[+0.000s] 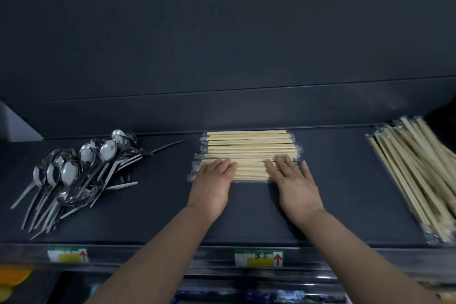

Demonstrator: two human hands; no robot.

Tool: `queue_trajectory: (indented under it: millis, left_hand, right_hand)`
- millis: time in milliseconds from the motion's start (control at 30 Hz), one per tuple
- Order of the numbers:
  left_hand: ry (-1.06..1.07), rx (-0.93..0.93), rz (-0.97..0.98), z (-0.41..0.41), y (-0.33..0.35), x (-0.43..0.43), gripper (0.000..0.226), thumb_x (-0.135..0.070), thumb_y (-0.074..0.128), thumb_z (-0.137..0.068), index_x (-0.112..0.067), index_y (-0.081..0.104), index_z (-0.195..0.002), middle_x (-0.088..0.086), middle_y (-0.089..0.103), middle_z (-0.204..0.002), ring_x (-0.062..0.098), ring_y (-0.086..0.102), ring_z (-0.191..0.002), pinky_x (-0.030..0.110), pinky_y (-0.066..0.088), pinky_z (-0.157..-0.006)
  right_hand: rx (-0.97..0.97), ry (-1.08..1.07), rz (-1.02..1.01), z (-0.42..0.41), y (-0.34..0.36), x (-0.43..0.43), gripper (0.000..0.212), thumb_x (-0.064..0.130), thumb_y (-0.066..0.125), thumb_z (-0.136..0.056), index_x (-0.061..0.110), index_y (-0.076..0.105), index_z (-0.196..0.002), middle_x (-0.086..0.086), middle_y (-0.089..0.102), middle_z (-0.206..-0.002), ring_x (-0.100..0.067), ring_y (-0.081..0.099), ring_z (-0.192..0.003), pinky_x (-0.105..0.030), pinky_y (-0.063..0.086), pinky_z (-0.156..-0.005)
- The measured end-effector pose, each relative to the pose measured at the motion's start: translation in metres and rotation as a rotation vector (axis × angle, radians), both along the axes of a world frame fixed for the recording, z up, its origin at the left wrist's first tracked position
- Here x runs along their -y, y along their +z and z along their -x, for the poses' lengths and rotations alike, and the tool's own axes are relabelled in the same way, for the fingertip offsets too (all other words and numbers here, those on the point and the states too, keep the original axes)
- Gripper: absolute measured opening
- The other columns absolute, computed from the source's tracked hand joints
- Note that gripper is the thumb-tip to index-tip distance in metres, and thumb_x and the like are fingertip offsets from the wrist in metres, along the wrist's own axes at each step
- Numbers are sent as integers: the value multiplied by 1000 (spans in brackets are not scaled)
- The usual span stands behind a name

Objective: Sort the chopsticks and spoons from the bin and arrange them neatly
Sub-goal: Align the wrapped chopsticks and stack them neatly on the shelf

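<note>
A neat flat row of wrapped wooden chopsticks (250,148) lies crosswise in the middle of the dark shelf (162,215). My left hand (213,184) lies flat with straight fingers on the row's near left end. My right hand (292,184) lies flat on its near right end, thumb spread out to the right. A loose heap of metal spoons (79,173) sits at the left of the shelf. A second, untidy pile of wrapped chopsticks (417,175) lies slantwise at the right.
The shelf's dark back wall (222,111) rises just behind the chopstick row. Two green-and-white labels (259,258) with red arrows are stuck on the shelf's front edge. Below it, another level holds coloured packets (271,296).
</note>
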State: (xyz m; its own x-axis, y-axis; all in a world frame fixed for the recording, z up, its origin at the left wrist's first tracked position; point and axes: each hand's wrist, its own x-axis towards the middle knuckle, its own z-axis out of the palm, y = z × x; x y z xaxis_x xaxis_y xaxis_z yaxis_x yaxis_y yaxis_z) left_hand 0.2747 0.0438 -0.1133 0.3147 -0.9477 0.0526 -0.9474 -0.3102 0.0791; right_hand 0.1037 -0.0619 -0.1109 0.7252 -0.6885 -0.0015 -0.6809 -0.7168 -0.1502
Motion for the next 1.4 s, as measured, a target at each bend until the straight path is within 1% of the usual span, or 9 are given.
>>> queue_trajectory:
  millis: [167, 333, 433, 633, 867, 1000, 1133, 1300, 1400]
  left_hand:
    - [-24, 18, 60, 0, -1, -9, 50, -11, 41, -101, -29, 36, -147, -12, 34, -154, 14, 30, -141, 33, 20, -115]
    - [25, -66, 5, -1, -11, -10, 55, -12, 31, -105, -19, 8, -155, -3, 6, -162, 17, 0, -150, 35, -2, -120]
    - [31, -92, -14, -1, -12, -4, 67, 2, 32, -99, -21, 3, -155, -2, -2, -163, 17, -7, -149, 38, -5, -121]
    - [-65, -54, -46, 4, -9, -9, 50, -35, 25, -106, -33, 12, -154, -2, 7, -162, 21, -1, -150, 51, 1, -120]
    - [-126, -98, 203, -7, -15, -11, 36, -1, 72, -83, -21, 72, -113, 3, 65, -126, 30, 55, -125, 57, 46, -99]
    - [-122, -50, 302, -7, -16, -6, 34, -5, 88, -64, -21, 78, -93, 1, 74, -107, 29, 69, -102, 49, 59, -79]
    - [-208, -67, 374, -6, -16, -7, 19, -22, 86, -69, -21, 78, -87, 0, 73, -108, 27, 68, -107, 47, 52, -91]
    - [177, -61, 78, -3, -12, -17, 88, -72, 50, -81, -27, 21, -151, 0, 13, -161, 29, 6, -149, 56, 6, -115]
    - [379, -332, 32, -6, -11, -15, 123, -81, 55, -69, -17, -6, -154, 6, -10, -162, 31, -8, -149, 51, -1, -118]
  right_hand:
    - [13, 76, 25, 1, 1, -7, 69, -4, 28, -95, 21, 3, -154, -3, 1, -161, -16, -2, -148, -31, -10, -116]
    - [-1, 8, 3, -3, 2, -4, 65, -2, 24, -96, 18, 3, -154, -1, 2, -161, -16, -2, -148, -32, -7, -118]
    - [3, -35, -9, -4, -4, -5, 60, 12, 20, -98, 12, -3, -153, -4, -3, -161, -18, -8, -148, -35, -9, -118]
    - [-20, 45, -11, 2, -12, -8, 66, 46, 18, -102, 14, -16, -149, 3, -23, -151, -17, -23, -143, -38, -13, -117]
    - [106, 28, 170, 4, -21, -8, 40, 15, 73, -82, 14, 65, -121, -9, 62, -128, -26, 54, -125, -44, 37, -104]
    - [45, 19, 119, 2, -16, -9, 56, 8, 42, -97, 22, 29, -150, -3, 22, -157, -25, 15, -147, -41, 8, -118]
    - [58, -86, 23, 4, -16, -10, 59, 35, 27, -103, 19, 1, -153, -8, -1, -161, -32, -5, -147, -40, -1, -118]
    - [65, -225, -122, 7, -13, -2, 91, 58, 37, -93, 11, -15, -150, -18, -17, -157, -37, -13, -145, -43, 0, -119]
    - [176, -187, -232, 7, -9, 0, 95, 54, 50, -90, 11, -7, -152, -12, -9, -159, -29, 0, -147, -37, 9, -119]
